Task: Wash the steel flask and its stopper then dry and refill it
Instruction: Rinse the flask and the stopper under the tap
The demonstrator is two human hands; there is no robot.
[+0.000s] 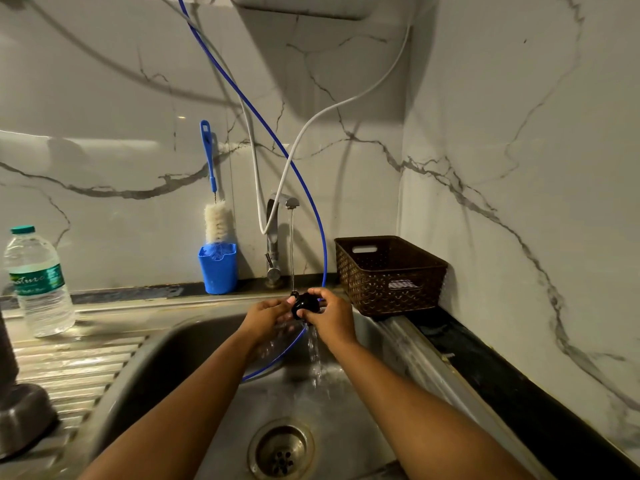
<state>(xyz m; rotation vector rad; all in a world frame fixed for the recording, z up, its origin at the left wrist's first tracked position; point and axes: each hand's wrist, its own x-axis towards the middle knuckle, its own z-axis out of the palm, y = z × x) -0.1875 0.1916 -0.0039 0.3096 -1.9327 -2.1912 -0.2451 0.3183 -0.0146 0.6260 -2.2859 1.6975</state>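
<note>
Fingers (pixel 320 292) of two hands (pixel 268 317) (pixel 334 318) around one stopper (pixel 306 304)

The left edge cuts off a grey thing (pixel 20 410). The right hand (pixel 330 318) hides part of the black stopper (pixel 305 304).

water bottle (pixel 37 284) label, partly readable "natur"

A steel sink (pixel 194 344) fills the corner, and its ribbed drainboard (pixel 69 368) on the left is wet. A plastic water bottle (pixel 38 285) stands upright there, with a dark ribbed object (pixel 20 414) nearer the edge. Along the back ledge are a blue cup (pixel 218 271) holding a bottle brush (pixel 217 223) and the tap (pixel 273 244). A brown basket (pixel 391 275) stands on the black counter (pixel 502 382). A blue tube (pixel 277 358) loops into the basin.
</note>
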